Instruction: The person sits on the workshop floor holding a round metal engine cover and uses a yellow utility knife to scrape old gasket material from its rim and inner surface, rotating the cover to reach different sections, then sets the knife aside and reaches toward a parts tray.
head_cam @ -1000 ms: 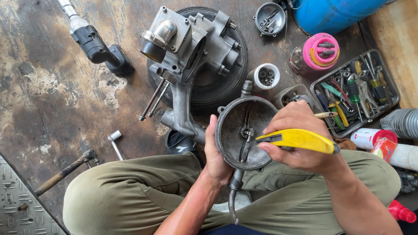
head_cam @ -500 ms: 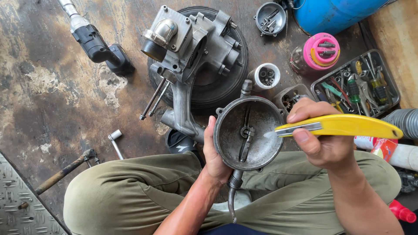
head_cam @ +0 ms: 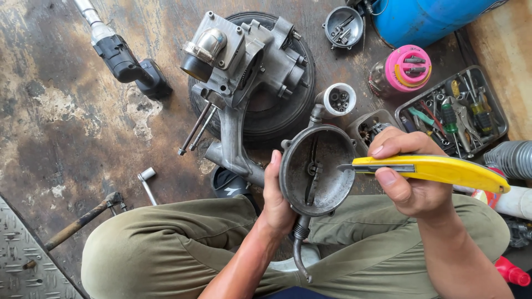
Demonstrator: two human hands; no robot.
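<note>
My left hand grips a round grey metal bowl-shaped housing with a lever inside and a bent pipe hanging from its bottom, held over my lap. My right hand holds a yellow utility knife flat, its blade tip touching the housing's right rim. A grey engine casing lies on a black tyre just beyond the housing.
A black power tool lies at the upper left, a socket wrench and a hammer at the left. A tray of screwdrivers and pliers, a pink-lidded jar, a blue drum and small parts cups sit to the right.
My right hand turned the yellow knife from angled over the housing to lying level, and drew it right so the blade tip meets the housing's right rim. The left hand held still.
</note>
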